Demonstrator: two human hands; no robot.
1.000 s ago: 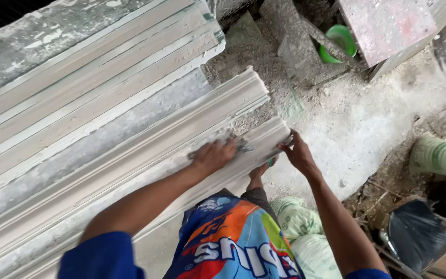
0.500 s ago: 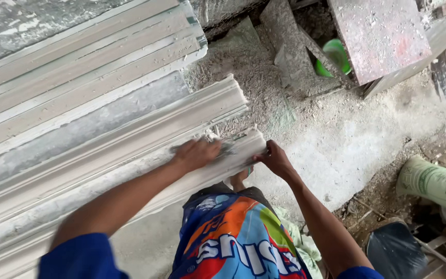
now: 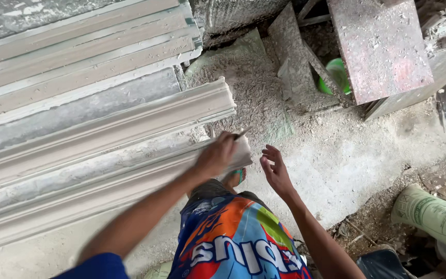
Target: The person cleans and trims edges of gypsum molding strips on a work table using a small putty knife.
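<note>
Gripping a thin flat blade [image 3: 243, 133] in closed fingers, the left hand [image 3: 217, 154] rests on the end of the long white plaster cornice moulding [image 3: 104, 181]; the right hand [image 3: 274, 169] hovers alongside, fingers loosely spread. Stiff, brittle stuff: support it underneath, away from the ends.

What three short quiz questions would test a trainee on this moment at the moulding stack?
1. True or false: the right hand rests flat on the moulding.
2. What does the left hand grip: A a thin blade-like tool, B a green sack, C a red board?
3. Which part of the nearest plaster moulding is the left hand at?

Key
1. False; it hangs open, off the end.
2. A.
3. Its right-hand end.
</note>
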